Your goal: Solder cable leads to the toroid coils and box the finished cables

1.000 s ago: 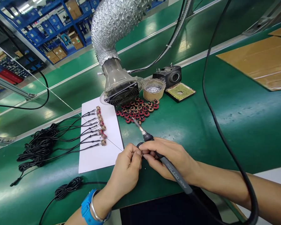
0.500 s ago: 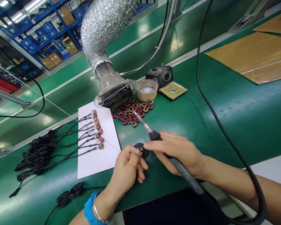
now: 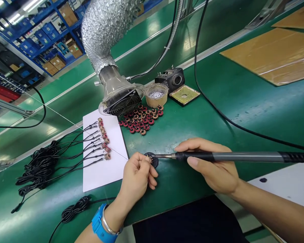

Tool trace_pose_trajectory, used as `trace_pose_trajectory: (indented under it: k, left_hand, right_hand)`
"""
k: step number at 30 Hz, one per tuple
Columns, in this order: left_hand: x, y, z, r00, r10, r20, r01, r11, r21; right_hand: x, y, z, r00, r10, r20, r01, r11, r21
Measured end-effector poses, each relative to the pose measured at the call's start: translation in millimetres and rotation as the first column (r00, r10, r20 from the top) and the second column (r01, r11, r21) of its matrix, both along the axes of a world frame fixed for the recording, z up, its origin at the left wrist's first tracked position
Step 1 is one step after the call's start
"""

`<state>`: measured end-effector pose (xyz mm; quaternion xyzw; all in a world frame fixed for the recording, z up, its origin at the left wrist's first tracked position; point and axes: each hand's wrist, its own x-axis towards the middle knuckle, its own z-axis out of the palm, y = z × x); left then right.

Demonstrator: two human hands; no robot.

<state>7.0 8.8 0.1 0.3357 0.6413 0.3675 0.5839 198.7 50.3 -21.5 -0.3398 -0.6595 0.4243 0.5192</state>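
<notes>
My right hand [image 3: 210,165] holds a soldering iron [image 3: 233,156] nearly level. Its metal tip points left and meets a small wound coil [image 3: 150,158] by my left fingertips. That coil rests at a round black pad [image 3: 155,162], partly covered by my fingers. Closed in a pinch, my left hand [image 3: 136,172] has a thin solder wire [image 3: 118,152] running into it from the upper left. The wire's end is hidden by the fingers. Black cables [image 3: 44,162] lead to several finished coils [image 3: 104,136] in a row on a white sheet [image 3: 103,177].
A pile of red and black coils [image 3: 142,119] lies beneath the fume extractor [image 3: 124,101]. Behind are a solder pot [image 3: 156,95], an iron stand [image 3: 173,79] and a sponge tray [image 3: 184,95]. Cardboard [image 3: 273,57] lies right; a coiled cable [image 3: 76,208] sits near the front edge.
The soldering iron has swung from pointing up toward the coil pile to lying nearly level, its tip now at the coil by my left fingers. My right hand shifted right; my left stayed almost in place.
</notes>
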Motion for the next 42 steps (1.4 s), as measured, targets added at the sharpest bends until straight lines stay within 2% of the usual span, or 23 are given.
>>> trace_pose_trajectory:
  k: [14,22,31,42]
  left_hand:
    - [1.0,-2.4,0.7,0.997,-0.024,-0.071,0.027,0.999,0.038]
    - [0.3,-3.2,-1.5,0.996,-0.036,-0.087,0.040,0.998,0.046]
    - [-0.6,-4.6,-2.7,0.996,-0.046,-0.082,0.050,0.998,0.048]
    - [-1.8,-4.6,-1.9,0.996,-0.051,-0.075,0.055,0.997,0.048]
  right_hand:
    - [-1.2,-0.8,5.4,0.999,0.041,0.031,-0.040,0.998,-0.046]
    - [-1.1,-1.6,3.5,0.997,0.040,0.060,-0.043,0.997,0.063]
    - [-3.2,-1.8,13.6,0.994,0.077,0.073,-0.090,0.977,0.195]
    - [-2.5,-3.9,13.7,0.995,0.077,0.056,-0.087,0.978,0.190]
